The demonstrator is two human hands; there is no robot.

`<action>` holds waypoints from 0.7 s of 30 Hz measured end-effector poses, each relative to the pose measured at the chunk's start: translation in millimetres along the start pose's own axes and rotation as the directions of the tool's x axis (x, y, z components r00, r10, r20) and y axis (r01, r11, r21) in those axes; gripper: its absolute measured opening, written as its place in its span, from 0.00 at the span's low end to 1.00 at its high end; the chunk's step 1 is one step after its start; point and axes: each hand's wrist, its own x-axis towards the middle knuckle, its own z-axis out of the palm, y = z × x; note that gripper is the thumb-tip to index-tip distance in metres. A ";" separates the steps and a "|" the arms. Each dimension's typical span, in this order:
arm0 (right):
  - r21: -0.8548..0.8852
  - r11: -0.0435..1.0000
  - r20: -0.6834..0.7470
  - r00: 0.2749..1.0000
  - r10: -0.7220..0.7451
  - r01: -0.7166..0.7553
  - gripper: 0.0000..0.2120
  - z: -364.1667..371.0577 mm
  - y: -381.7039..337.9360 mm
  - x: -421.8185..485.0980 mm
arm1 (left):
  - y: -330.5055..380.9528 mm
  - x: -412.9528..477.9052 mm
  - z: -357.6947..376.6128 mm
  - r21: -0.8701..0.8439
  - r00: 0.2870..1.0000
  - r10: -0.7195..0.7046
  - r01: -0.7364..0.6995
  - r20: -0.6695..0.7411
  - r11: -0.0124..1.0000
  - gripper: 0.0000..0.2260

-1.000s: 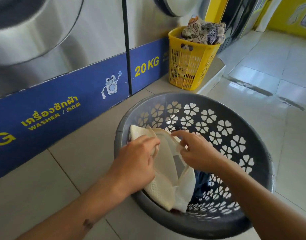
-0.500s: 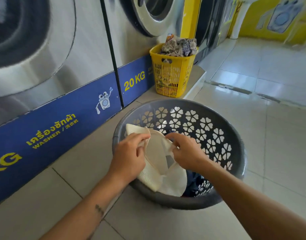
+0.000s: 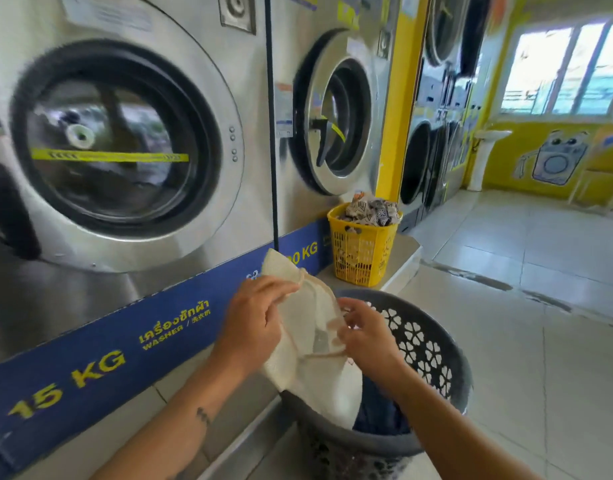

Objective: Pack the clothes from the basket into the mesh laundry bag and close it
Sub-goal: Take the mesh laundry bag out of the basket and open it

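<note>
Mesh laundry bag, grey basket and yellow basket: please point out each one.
mesh laundry bag [image 3: 315,386], head view, on its lower pale side.
grey basket [image 3: 384,443], head view, on its near rim.
yellow basket [image 3: 358,258], head view, on its front wall.

Matt cream mesh cloth bag [image 3: 315,344]; below the grip, a dull grey plastic basket [image 3: 447,386]; beyond, glossy steel washers [image 3: 132,140].

Washers: two steel front-loading machines [image 3: 229,220] with round glass doors [image 3: 114,140]
Base strip: blue band [image 3: 90,368], yellow "15 KG" and "WASHER" lettering
Pillar: yellow [image 3: 398,98], right of the washers
Beyond the pillar: row of stacked machines [image 3: 443,133]
Floor: pale glossy tiles [image 3: 540,306]
Far wall: yellow, painted cartoon washer [image 3: 554,157]
Basin: white pedestal sink [image 3: 488,150] against the far wall
Window: wide panes [image 3: 568,67], bright daylight
</note>
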 end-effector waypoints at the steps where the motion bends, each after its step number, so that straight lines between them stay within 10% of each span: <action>1: 0.024 1.000 0.018 1.000 -0.001 0.001 0.20 -0.3 -7.5 -4.4 | 6.4 -5.5 -12.3 0.000 1.000 -0.007 0.007 -0.019 1.000 0.20; 4: 0.172 0.985 0.067 0.998 0.006 -0.017 0.23 2.8 -24.8 -23.7 | 22.0 -28.1 -44.0 -0.254 0.971 -0.237 0.233 0.015 0.939 0.16; 10: 0.293 0.955 0.157 0.988 -0.011 -0.036 0.26 24.2 -47.8 -77.1 | 61.9 -82.7 -98.7 -0.712 0.687 -0.559 0.664 0.464 0.226 0.11; 17: -0.040 0.985 0.388 0.911 -0.141 0.170 0.22 61.3 -53.1 -127.7 | 67.1 -117.1 -151.9 -0.222 0.749 -0.621 0.662 0.231 0.716 0.25; 21: -0.136 0.970 0.478 0.871 -0.115 0.203 0.22 96.2 -46.4 -144.3 | 55.5 -121.8 -184.2 0.146 0.799 -0.587 0.570 0.132 0.809 0.28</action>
